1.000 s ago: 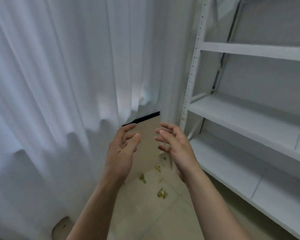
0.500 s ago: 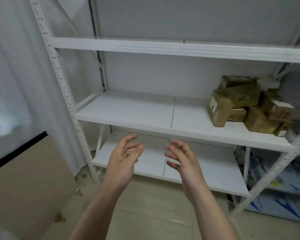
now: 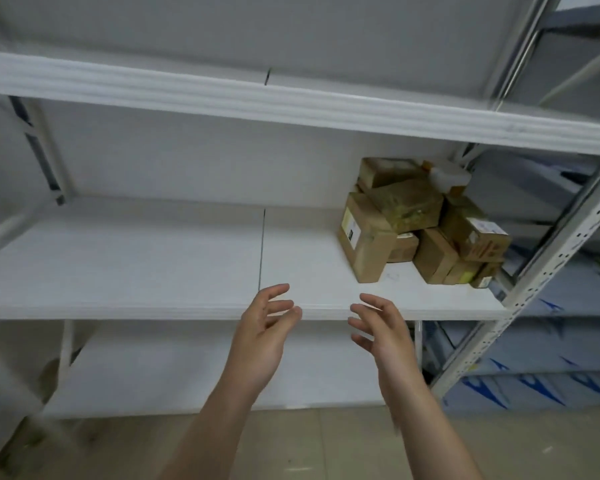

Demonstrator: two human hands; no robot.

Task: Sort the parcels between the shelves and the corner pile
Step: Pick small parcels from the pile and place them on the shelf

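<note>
Brown parcels (image 3: pixel 420 223) are sitting piled on the shelf (image 3: pixel 153 265); left hand (image 3: pixel 260 337) and right hand (image 3: pixel 383 330) are hovering, fingers loose, holding nothing.

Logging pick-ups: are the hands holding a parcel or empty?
Empty. The left hand and right hand show spread fingers holding nothing, in front of the middle shelf; the parcels sit at its right end.

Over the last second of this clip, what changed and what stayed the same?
The head camera swung right, off the white curtain and the leaning cardboard sheet, onto the white metal shelving, then moved closer to the pile of brown cardboard parcels on it. Nothing was taken hold of or let go. The left hand and right hand stayed raised, open and empty, palms facing each other.
</note>
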